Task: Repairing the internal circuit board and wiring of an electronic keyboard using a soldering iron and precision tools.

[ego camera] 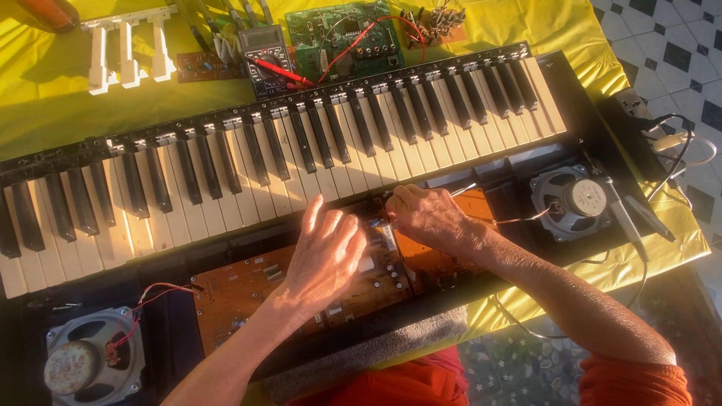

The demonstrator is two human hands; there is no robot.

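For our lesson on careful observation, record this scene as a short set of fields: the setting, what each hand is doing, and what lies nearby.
setting: opened electronic keyboard on a yellow cloth
left hand: lies flat, fingers spread, on the brown circuit board
right hand: fingers curled at the board's upper edge, just below the keys; what it grips is hidden
speakers: one at lower left, one at right
behind the keys: multimeter, green circuit board, loose white keys
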